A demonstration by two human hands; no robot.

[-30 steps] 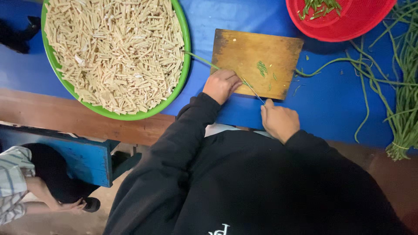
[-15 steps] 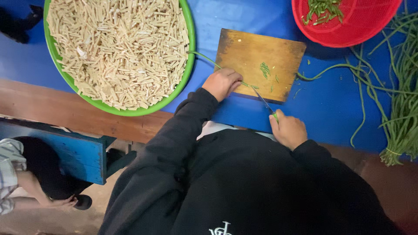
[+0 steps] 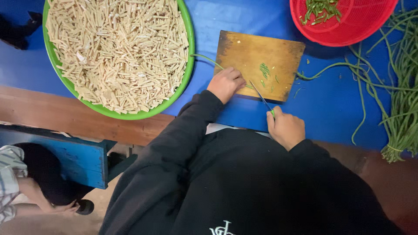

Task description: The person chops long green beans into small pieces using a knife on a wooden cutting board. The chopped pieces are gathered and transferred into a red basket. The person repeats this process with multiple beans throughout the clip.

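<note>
Head view: knife [image 3: 261,96] blade points up-left.

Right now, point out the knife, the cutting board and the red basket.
knife [image 3: 260,96]: head view, middle of the thin blade.
cutting board [image 3: 248,54]: head view, bare wood left of the green cut pieces.
red basket [image 3: 370,21]: head view, bare mesh wall on its right side.

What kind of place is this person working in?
Probably a simple food-preparation spot. A wooden cutting board lies on a blue table, the right hand holds a knife, and long green beans lie beside it.
</note>
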